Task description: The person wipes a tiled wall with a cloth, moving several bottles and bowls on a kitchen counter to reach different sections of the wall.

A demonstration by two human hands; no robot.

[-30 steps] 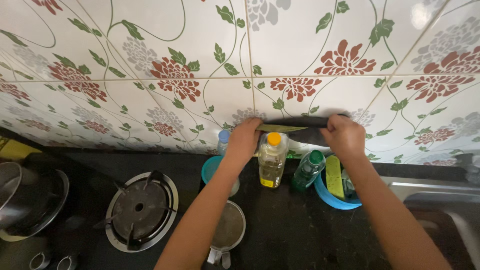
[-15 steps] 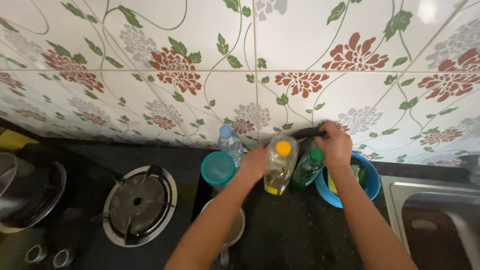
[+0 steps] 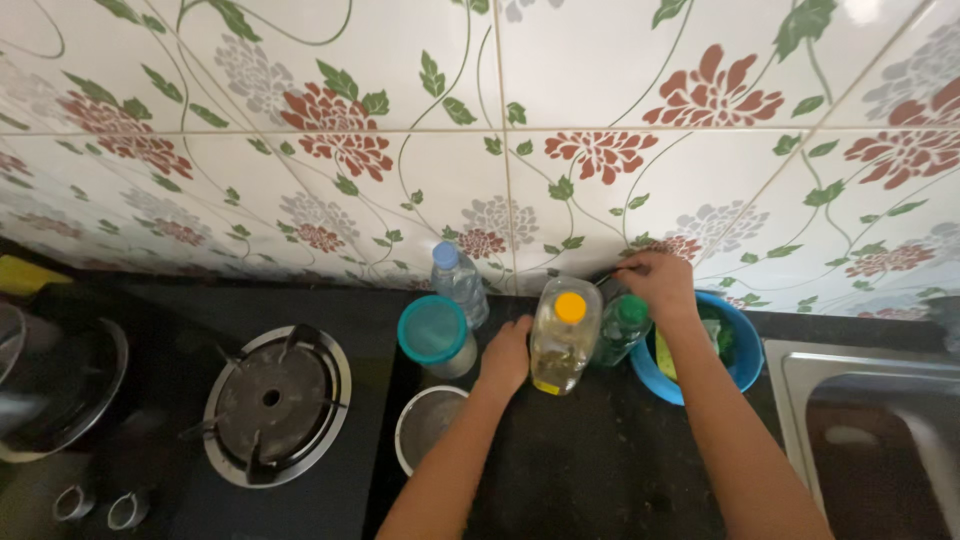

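My left hand (image 3: 507, 355) rests on the black counter with its fingers curled, its knuckles against the left side of a clear oil bottle with a yellow cap (image 3: 563, 338). My right hand (image 3: 655, 285) is up at the foot of the tiled wall, closed on the end of a thin dark object (image 3: 608, 277) that is mostly hidden behind the bottles. A green-capped bottle (image 3: 622, 325) stands just below that hand. A blue bowl (image 3: 748, 352) with green and yellow items in it sits under my right wrist.
A blue-capped water bottle (image 3: 458, 285) and a teal-lidded jar (image 3: 435, 335) stand left of the oil bottle. A steel cup (image 3: 428, 425) is in front of them. A gas burner (image 3: 275, 400) and a pot (image 3: 55, 385) lie to the left, a steel sink (image 3: 870, 420) to the right.
My left hand has let go of the dark object at the wall and dropped to the counter beside the oil bottle. My right hand stays on the object. The view has moved closer.
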